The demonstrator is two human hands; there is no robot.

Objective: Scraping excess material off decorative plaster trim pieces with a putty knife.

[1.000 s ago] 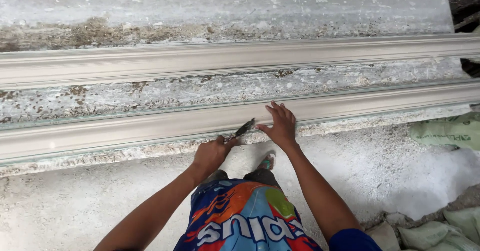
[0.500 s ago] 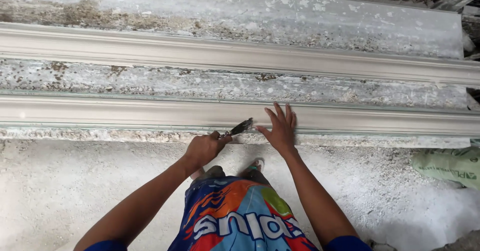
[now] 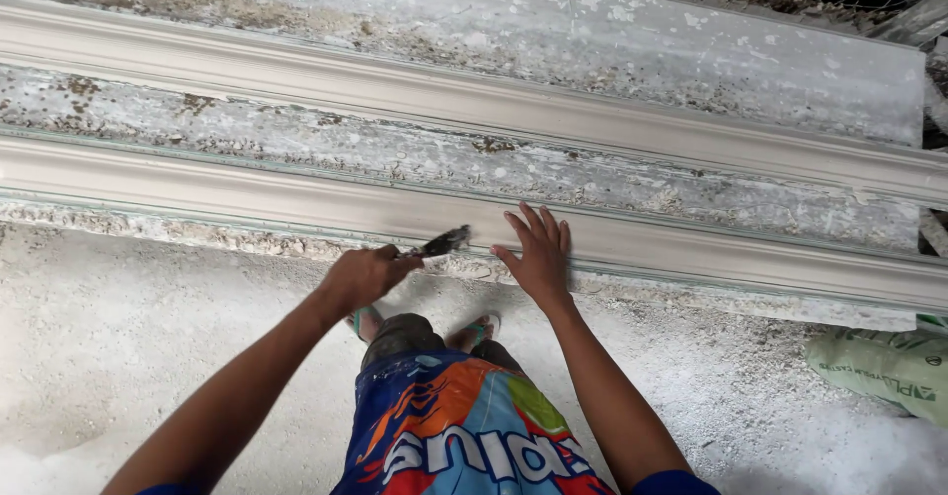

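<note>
while left hand [image 3: 363, 274] grips scraper [image 3: 442, 242], right hand [image 3: 538, 253] presses moulding [image 3: 247, 199].

A single head-worn camera looks steeply down from standing height, close over both outstretched forearms, facing a long plaster moulding [image 3: 247, 199] running across the powdery floor [image 3: 118, 357] ahead.

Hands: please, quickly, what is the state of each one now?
Left hand: closed around a small dark scraper.
Right hand: open, fingers spread, flat on the near moulding, holding nothing.
</note>
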